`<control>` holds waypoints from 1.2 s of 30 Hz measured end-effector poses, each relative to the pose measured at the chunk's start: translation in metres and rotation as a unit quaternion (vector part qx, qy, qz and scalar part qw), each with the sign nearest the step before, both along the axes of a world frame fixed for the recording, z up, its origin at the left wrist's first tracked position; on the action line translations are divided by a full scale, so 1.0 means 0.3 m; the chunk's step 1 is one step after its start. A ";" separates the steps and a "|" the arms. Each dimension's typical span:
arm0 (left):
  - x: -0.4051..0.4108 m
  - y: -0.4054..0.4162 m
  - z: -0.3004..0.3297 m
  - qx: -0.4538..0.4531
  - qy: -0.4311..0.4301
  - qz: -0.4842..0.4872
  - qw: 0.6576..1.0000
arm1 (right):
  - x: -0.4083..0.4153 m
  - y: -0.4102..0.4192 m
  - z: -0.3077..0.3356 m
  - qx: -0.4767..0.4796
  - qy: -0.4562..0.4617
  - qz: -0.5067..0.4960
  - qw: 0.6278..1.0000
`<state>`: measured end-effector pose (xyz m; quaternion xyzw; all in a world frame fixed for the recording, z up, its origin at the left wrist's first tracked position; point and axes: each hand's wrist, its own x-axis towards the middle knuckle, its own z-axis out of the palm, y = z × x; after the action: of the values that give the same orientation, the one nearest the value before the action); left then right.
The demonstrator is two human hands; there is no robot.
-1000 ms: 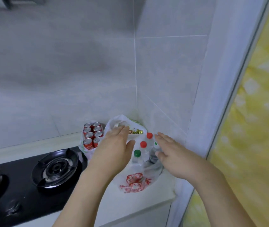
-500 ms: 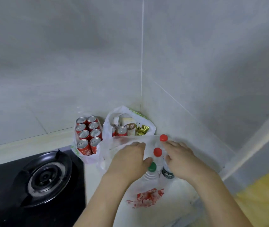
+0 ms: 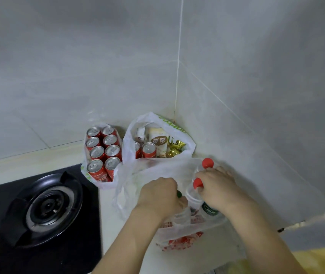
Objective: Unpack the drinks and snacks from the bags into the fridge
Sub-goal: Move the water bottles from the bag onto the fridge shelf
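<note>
Unpacking starts at the nearest bag [image 3: 138, 186]: left hand [image 3: 158, 196] grips a green-capped bottle [image 3: 179, 194], right hand [image 3: 218, 189] a red-capped bottle [image 3: 197, 183]. Next, lift both clear of the plastic.

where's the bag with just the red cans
In the head view, the bag of red cans stands left of centre on the counter against the back wall, between the gas burner in front on its left and the snack bag on its right.
</note>
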<state>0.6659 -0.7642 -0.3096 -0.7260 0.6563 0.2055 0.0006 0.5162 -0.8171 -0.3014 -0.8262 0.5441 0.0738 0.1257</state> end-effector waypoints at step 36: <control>0.183 0.044 -0.109 -0.216 0.224 0.161 0.936 | 0.180 -0.004 -0.086 0.011 -0.432 -0.104 0.896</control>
<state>0.7209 -0.7511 -0.3421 -0.7396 0.5421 0.2135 -0.3369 0.5701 -0.8184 -0.3271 -0.7139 0.5187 -0.2978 0.3642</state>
